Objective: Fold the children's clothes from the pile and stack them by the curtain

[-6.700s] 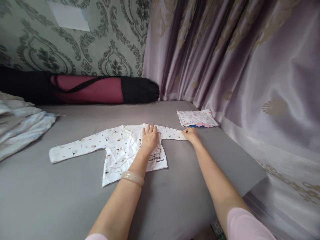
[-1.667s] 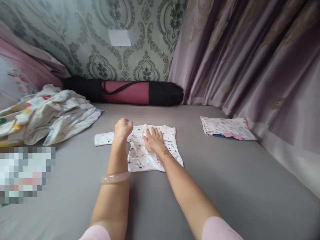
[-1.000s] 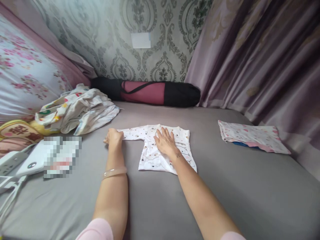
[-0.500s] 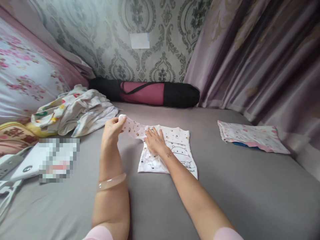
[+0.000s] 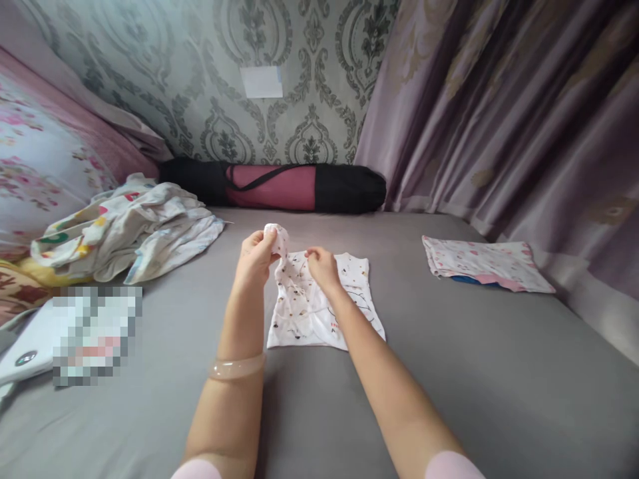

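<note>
A small white printed garment [image 5: 299, 313] with a cartoon drawing lies on the grey sheet in the middle of the view. My left hand [image 5: 258, 253] pinches its sleeve end, which is raised off the sheet at the garment's upper left. Over the garment's upper middle is my right hand [image 5: 322, 267], its fingers curled in; what they hold, if anything, is hidden. My right forearm covers part of the drawing.
A folded printed cloth [image 5: 484, 263] lies at the right. Crumpled cloths [image 5: 150, 226] and a white device [image 5: 34, 339] are at the left. A black and maroon roll bag [image 5: 274, 187] rests against the wall, beside purple curtains [image 5: 499, 113].
My left hand has moved right with the sleeve, bringing it in over the garment's left side. My right hand, flat on the garment before, has lifted and curled its fingers. The view has shifted slightly.
</note>
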`<action>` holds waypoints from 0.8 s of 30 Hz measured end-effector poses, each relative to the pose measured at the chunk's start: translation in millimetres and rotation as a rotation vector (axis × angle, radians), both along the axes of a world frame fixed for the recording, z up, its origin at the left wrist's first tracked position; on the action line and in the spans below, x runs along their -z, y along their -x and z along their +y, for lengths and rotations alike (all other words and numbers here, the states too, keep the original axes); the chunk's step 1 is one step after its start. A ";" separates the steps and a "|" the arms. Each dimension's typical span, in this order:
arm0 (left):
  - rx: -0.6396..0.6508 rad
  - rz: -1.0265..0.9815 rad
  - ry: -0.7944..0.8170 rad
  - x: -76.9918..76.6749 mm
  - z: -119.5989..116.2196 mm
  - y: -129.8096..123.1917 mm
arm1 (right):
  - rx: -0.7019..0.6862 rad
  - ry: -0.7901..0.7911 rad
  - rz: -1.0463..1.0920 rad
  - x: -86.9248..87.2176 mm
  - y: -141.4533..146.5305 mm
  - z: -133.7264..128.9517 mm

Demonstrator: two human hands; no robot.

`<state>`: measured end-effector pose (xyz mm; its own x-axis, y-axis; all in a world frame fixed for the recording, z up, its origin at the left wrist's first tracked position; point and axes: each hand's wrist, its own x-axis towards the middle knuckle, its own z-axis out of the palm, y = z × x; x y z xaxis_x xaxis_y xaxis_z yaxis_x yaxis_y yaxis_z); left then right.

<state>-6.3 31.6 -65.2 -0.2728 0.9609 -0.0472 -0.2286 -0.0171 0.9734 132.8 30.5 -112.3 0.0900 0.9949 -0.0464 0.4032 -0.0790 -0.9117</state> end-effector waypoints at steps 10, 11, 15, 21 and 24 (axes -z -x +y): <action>0.247 0.227 0.019 34.8 4.2 -41.6 | 0.019 0.482 0.688 -14.4 -58.0 4.7; 0.220 0.245 0.027 36.3 5.5 -35.5 | 0.025 0.473 0.678 -12.7 -58.8 5.1; 0.066 0.255 0.103 39.1 13.1 -6.8 | 0.093 0.364 0.494 -4.6 -56.9 7.0; 0.091 0.596 0.104 64.0 22.7 -4.5 | 0.154 0.250 0.238 6.6 -61.1 11.1; 0.176 0.760 0.082 75.7 20.0 -12.8 | 0.137 0.224 0.140 11.9 -71.9 15.5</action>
